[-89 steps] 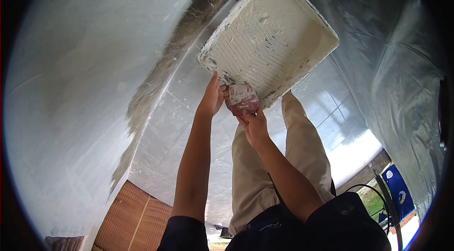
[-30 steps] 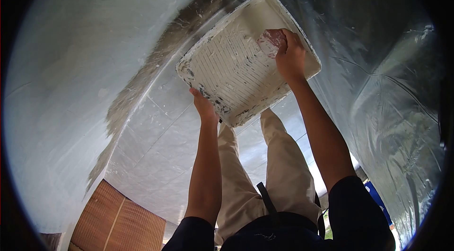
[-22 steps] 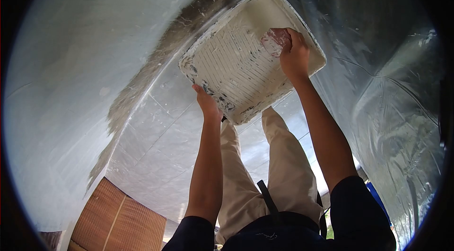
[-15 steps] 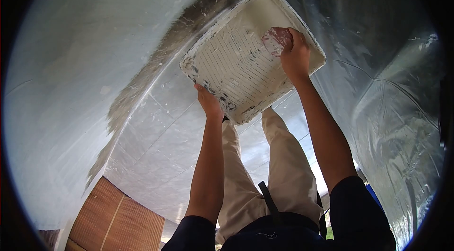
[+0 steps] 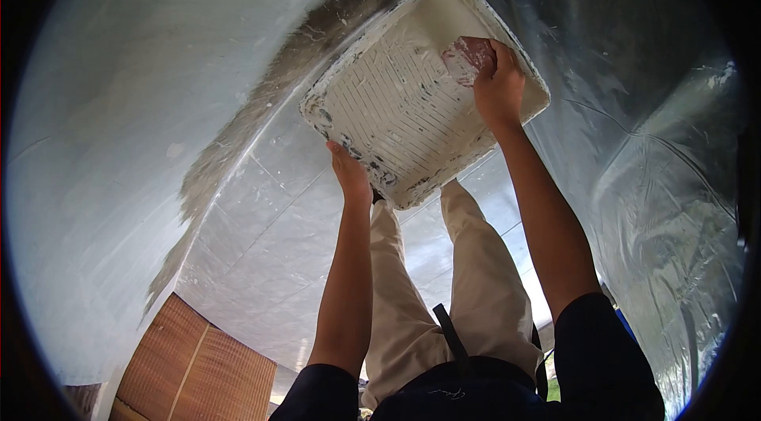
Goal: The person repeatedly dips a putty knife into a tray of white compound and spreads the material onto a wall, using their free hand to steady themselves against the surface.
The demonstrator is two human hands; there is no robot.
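Left hand (image 5: 350, 171) grips tray (image 5: 396, 108), right hand (image 5: 499, 88) pinches reddish piece (image 5: 466, 59); pale script (image 5: 450, 393) on shirt (image 5: 598, 350) is unreadable.

Ribbed, paint-crusted tray (image 5: 400, 104); glossy plastic sheeting (image 5: 666, 175).

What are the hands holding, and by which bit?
The left hand holds the tray by its lower-left edge in the picture. The right hand holds a reddish, smeared piece by its right side.
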